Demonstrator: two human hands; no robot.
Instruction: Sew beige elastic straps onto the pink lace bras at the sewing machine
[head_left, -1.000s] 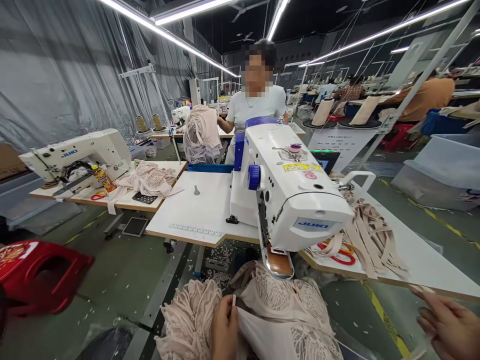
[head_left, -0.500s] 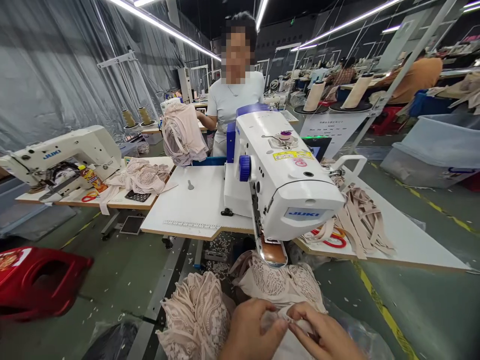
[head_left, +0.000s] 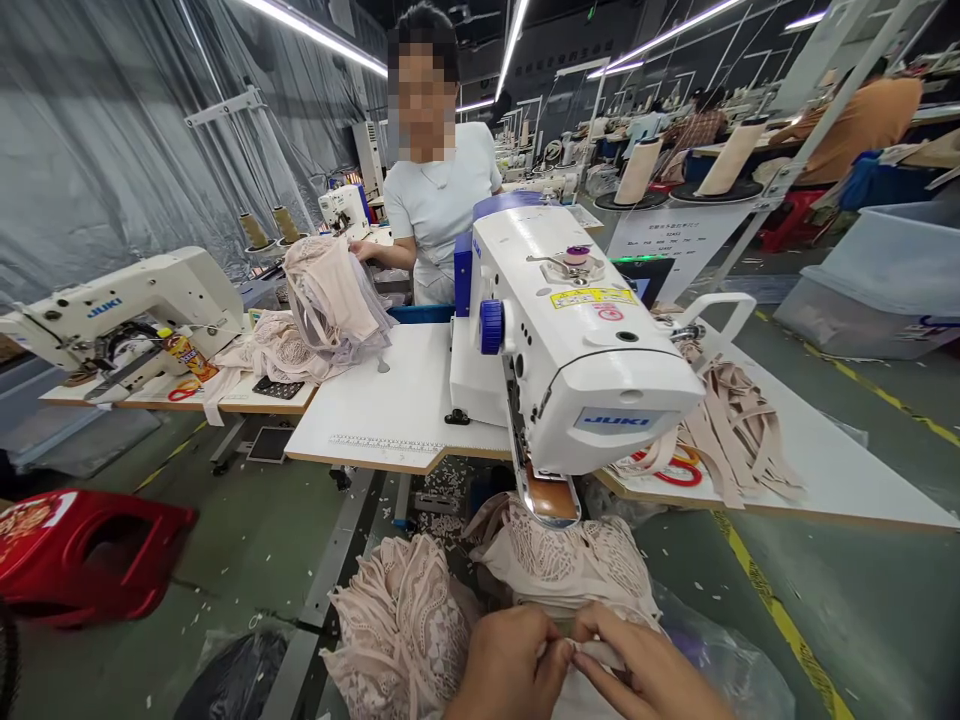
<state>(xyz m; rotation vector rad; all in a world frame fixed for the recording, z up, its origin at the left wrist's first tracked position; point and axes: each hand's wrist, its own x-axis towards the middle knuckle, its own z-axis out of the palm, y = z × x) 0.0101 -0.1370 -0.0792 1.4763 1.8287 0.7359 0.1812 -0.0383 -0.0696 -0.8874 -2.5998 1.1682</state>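
Observation:
My left hand (head_left: 514, 660) and my right hand (head_left: 634, 660) are close together at the bottom of the view. Both pinch a pale fabric edge between thumb and fingers, and the fingertips nearly meet. That fabric seems to belong to the beige lace bra (head_left: 566, 555) just beyond them, below the sewing machine's arm tip. A thick bundle of beige lace bras (head_left: 405, 630) stands to the left of my left hand. Above my hands is the head of a white and blue sewing machine (head_left: 592, 350).
A co-worker (head_left: 435, 200) behind the machine holds a bundle of beige garments (head_left: 334, 295). Red-handled scissors (head_left: 679, 468) and beige straps (head_left: 739, 430) lie on the right of the white table (head_left: 375, 435). A second sewing machine (head_left: 127, 310) and a red stool (head_left: 90, 550) are at left.
The co-worker has shifted left and brought the garment bundle lower, over the left table's garments. My hands keep pinching the fabric, now with fingertips closer together. The view has turned slightly.

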